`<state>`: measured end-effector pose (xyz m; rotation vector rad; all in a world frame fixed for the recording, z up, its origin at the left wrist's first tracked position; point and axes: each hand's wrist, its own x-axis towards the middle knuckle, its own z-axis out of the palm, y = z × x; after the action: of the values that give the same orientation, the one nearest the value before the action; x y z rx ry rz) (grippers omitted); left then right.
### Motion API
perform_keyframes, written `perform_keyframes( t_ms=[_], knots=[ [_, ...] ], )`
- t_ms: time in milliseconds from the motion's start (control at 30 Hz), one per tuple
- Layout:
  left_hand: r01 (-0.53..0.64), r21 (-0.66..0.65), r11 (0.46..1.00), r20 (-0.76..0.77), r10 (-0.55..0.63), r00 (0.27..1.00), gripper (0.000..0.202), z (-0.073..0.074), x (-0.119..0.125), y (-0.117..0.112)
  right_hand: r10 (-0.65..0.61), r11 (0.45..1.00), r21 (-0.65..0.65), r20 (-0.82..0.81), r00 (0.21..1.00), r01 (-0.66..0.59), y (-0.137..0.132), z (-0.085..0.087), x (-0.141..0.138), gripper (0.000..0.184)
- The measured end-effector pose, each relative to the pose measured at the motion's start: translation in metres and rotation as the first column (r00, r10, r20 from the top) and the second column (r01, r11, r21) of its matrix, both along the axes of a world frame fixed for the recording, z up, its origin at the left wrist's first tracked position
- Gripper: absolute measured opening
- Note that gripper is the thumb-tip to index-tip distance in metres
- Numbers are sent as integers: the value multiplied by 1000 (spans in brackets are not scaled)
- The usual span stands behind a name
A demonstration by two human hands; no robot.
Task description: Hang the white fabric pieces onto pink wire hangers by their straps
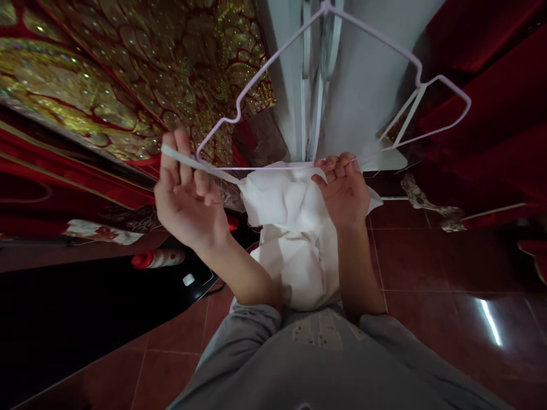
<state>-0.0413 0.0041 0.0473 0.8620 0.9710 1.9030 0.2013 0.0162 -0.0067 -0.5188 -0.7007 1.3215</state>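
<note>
A pale lilac wire hanger (371, 40) hangs in front of me at chest height. A white garment (290, 228) droops from its lower bar down toward my grey top. My left hand (186, 191) is raised palm toward me, fingers loosely curled, with a white strap (222, 172) of the garment running across them. My right hand (344, 191) is closed on the garment's upper edge right at the hanger's bottom bar. A second white strap (405, 117) is looped over the hanger's right shoulder.
A red and gold embroidered dress (119, 74) fills the upper left. Dark red velvet cloth (499, 114) hangs at the right. A white door frame (316, 85) stands behind the hanger. A red and white bottle (158, 259) lies on a black surface at the left. The floor is red tile (448, 285).
</note>
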Motion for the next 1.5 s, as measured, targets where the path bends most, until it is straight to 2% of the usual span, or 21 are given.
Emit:
perform_keyframes(
  t_ms=[33, 100, 167, 267, 333, 433, 500, 567, 633, 700, 767, 833, 933, 1033, 1200, 1300, 1400, 1500],
  knots=[
    [-73, 6, 997, -10, 73, 997, 58, -10, 4, -3, 1, 1000, -2, -1, 1000, -1, 0, 1, -2, 23],
    [-198, 6, 980, 14, 198, 980, 31, -28, 18, -8, 3, 1000, -10, -3, 1000, -3, -1, 1, -7, 23],
    [-90, -37, 995, -21, 89, 996, 18, -38, 38, -10, 3, 1000, -24, -4, 1000, -3, -2, 1, -14, 24],
    [83, -84, 993, -55, -87, 995, 35, -38, 66, -8, 8, 999, -42, 5, 1000, -7, -3, 0, -21, 25],
    [117, -96, 988, -49, -123, 991, 38, -35, 80, -5, 12, 999, -42, 10, 1000, -11, -2, 0, -22, 25],
    [104, -51, 993, -15, -104, 994, 32, -34, 89, 0, -6, 999, -33, 42, 999, 7, -2, 0, -16, 22],
    [109, -17, 994, -15, -110, 994, 33, -37, 91, 4, -66, 996, -51, 96, 993, 72, -3, -1, -8, 21],
    [119, 3, 993, -27, -119, 992, 34, -40, 93, 8, -177, 978, -87, 147, 973, 191, -5, -5, 3, 21],
    [118, 23, 993, -31, -117, 993, 35, -43, 94, 13, -343, 923, -107, 196, 918, 368, -6, -10, 15, 17],
    [111, 38, 993, -29, -110, 993, 38, -46, 95, 17, -490, 846, -92, 257, 833, 526, -4, -14, 25, 15],
    [104, 37, 994, -35, -103, 994, 40, -48, 97, 20, -562, 797, -37, 323, 762, 603, 1, -16, 31, 22],
    [93, 23, 995, -45, -91, 995, 41, -49, 97, 21, -569, 794, 23, 380, 729, 607, 8, -16, 34, 26],
    [76, 2, 997, -68, -76, 995, 43, -49, 98, 19, -565, 804, 82, 416, 712, 590, 12, -15, 34, 11],
    [104, 2, 995, -60, -103, 993, 48, -48, 99, 16, -585, 793, 101, 405, 703, 601, 9, -15, 33, 14],
    [149, 34, 988, 1, -149, 989, 49, -47, 102, 16, -516, 841, 95, 433, 739, 532, 0, -15, 36, 18],
    [157, 31, 987, -4, -157, 988, 47, -50, 101, 19, -530, 836, 144, 464, 710, 529, -4, -5, 39, 19],
    [132, 30, 991, -32, -131, 991, 46, -54, 99, 22, -573, 808, 198, 480, 664, 554, -2, 10, 47, 15],
    [118, 42, 992, -44, -116, 992, 45, -59, 96, 24, -596, 800, 231, 408, 692, 553, 6, 27, 57, 10]
  ],
)
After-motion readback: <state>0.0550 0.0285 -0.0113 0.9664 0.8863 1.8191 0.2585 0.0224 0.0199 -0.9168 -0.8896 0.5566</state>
